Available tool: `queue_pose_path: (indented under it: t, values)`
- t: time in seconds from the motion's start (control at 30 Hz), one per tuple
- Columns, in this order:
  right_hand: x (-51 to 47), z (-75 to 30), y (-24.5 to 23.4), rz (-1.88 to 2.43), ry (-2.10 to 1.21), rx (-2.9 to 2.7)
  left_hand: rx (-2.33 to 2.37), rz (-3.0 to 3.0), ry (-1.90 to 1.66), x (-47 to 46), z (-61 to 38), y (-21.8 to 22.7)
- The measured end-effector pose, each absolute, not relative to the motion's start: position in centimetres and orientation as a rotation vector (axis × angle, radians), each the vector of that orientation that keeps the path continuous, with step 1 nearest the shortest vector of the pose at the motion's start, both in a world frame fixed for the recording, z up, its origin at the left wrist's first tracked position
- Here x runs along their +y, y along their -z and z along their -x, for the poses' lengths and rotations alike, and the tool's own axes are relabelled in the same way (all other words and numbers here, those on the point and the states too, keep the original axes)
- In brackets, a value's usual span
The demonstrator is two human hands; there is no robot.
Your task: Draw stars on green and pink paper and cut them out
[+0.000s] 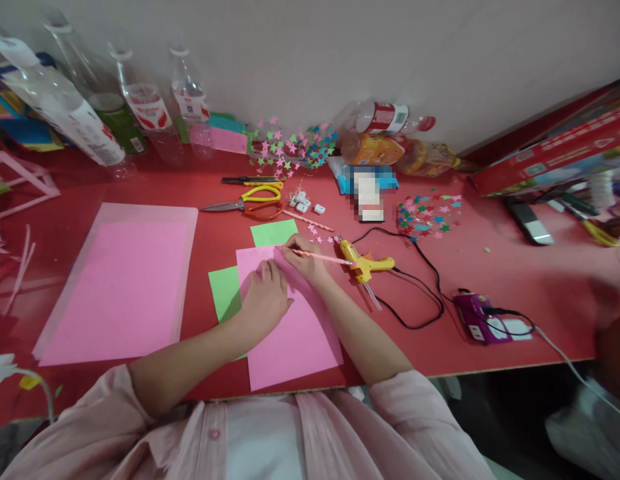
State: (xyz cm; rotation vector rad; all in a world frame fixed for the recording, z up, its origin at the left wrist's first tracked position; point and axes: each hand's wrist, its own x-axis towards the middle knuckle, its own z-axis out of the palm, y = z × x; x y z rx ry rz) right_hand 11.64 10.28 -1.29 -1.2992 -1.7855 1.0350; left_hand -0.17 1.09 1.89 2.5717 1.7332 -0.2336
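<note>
A sheet of pink paper lies at a slight angle in front of me. Sheets of green paper stick out from under it at the left and the top. My left hand rests palm down on the pink sheet, fingers laid out across it. Near the sheet's top edge, my right hand grips a pink striped pencil. The pencil's tip points left and down to the paper, close to the left hand's fingertips. Its back end reaches over a yellow glue gun lying on the table.
A stack of pink paper lies left on the red table. Beyond the hands are scissors, another striped pencil and star cutouts. Plastic bottles stand along the wall. A black cord runs to a purple box.
</note>
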Motion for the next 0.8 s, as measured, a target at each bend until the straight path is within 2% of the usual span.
queue_pose_path:
  t: [0.8]
  values:
    - [10.58, -11.67, 1.47, 1.330, -1.012, -1.820, 1.722, -2.552, 0.211, 1.28, 0.31, -1.99]
